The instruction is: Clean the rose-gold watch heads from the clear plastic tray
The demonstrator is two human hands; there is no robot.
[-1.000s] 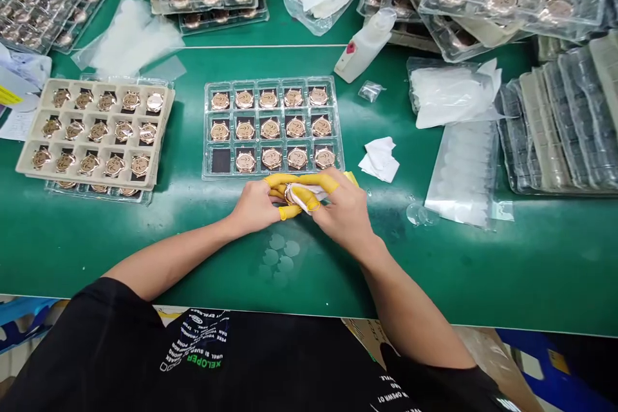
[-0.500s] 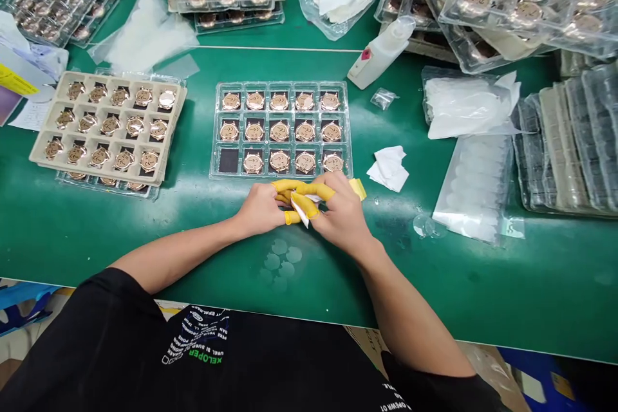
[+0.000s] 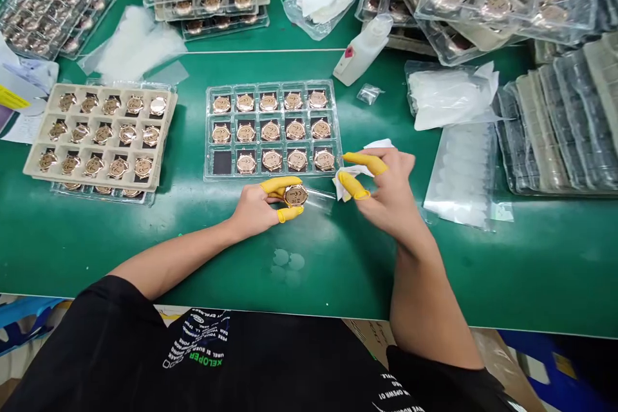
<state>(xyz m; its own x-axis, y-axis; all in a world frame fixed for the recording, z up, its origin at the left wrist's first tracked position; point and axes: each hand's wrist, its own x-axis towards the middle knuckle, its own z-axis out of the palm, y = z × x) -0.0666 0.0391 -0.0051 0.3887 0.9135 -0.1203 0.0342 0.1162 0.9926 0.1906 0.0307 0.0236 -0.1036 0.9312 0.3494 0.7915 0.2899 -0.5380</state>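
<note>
Bench seen from the wearer's head. The left hand point(image 3: 253, 209) gripped a round rose-gold watch case point(image 3: 295, 196) by its edge between yellow finger cots point(image 3: 280, 185), with the fingers closed and the dial facing up. The case lay at the fingertips, forward and to the right of the left palm, just in front of the near rim of a clear plastic tray point(image 3: 273, 178); being round, it showed no long axis. A clear plastic strip point(image 3: 319, 201) lay just to its right. The right hand point(image 3: 389, 187) was farther from the case, its thumb and forefinger pinching a white wipe point(image 3: 350, 175). The tray's one vacant pocket point(image 3: 222, 162) lay ahead and to the left of the case.
</note>
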